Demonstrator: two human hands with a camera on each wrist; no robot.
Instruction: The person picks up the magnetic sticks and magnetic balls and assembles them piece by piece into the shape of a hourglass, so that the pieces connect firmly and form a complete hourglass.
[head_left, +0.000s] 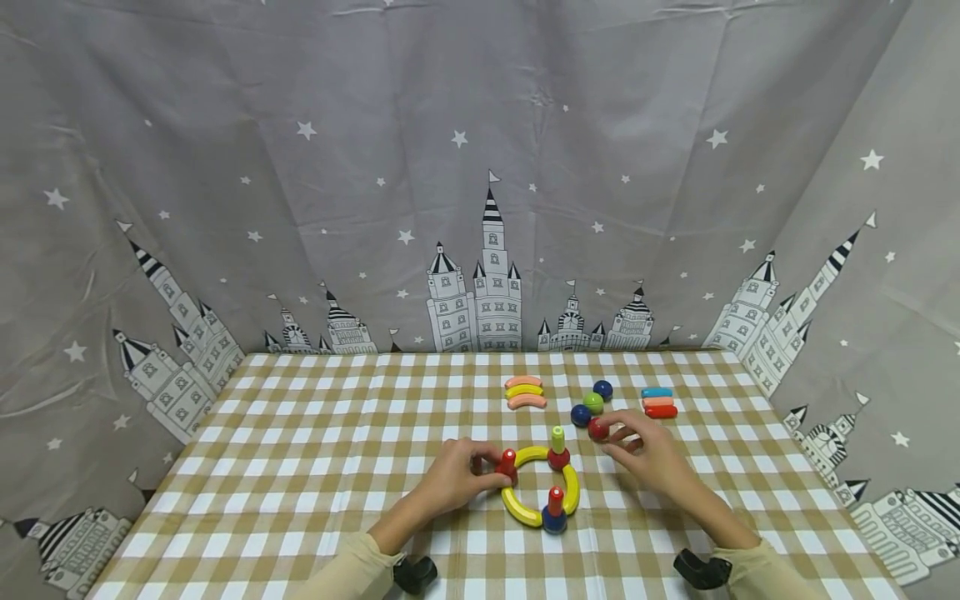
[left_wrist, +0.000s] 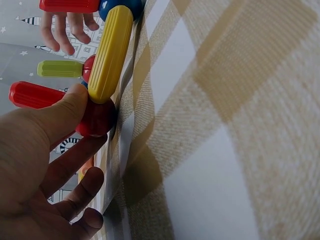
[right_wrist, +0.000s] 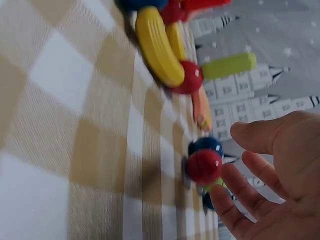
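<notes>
1. Pale sleeves (head_left: 765,575) come nearest the camera, at eight and four o'clock if the middle of the ring (head_left: 572,489), seen from the head, is the dial's centre; a black device (head_left: 702,570) sits at each wrist.
2. Grey curtain (head_left: 420,100), printed with castles and stars, hangs behind at twelve.
3. Checked cloth (head_left: 337,467), brown and white, lies under the toys.
4. Left hand (head_left: 462,473), at nine, pinches the ring's red ball (left_wrist: 97,120) at ten with thumb and finger; its other fingers are apart and slightly bent.
5. Right hand (head_left: 645,454), between two and three, is about half open, fingers apart, gripping nothing. Its fingertips are right by the loose red ball (head_left: 597,428); I cannot tell whether they touch.
6. The ring lies between the hands: three curved yellow bars joined by three balls.
7. Loose bars lie side by side: salmon, yellow, salmon (head_left: 527,402) at twelve; blue, salmon, red (head_left: 661,412) at two.
8. Sticks stand upright on the ring's balls: red (head_left: 508,460) at ten, lime (head_left: 557,442) at one, red (head_left: 555,500) at five.
9. Loose balls sit together towards one: blue (head_left: 603,389), green (head_left: 592,403), blue (head_left: 581,415) and that red one.
</notes>
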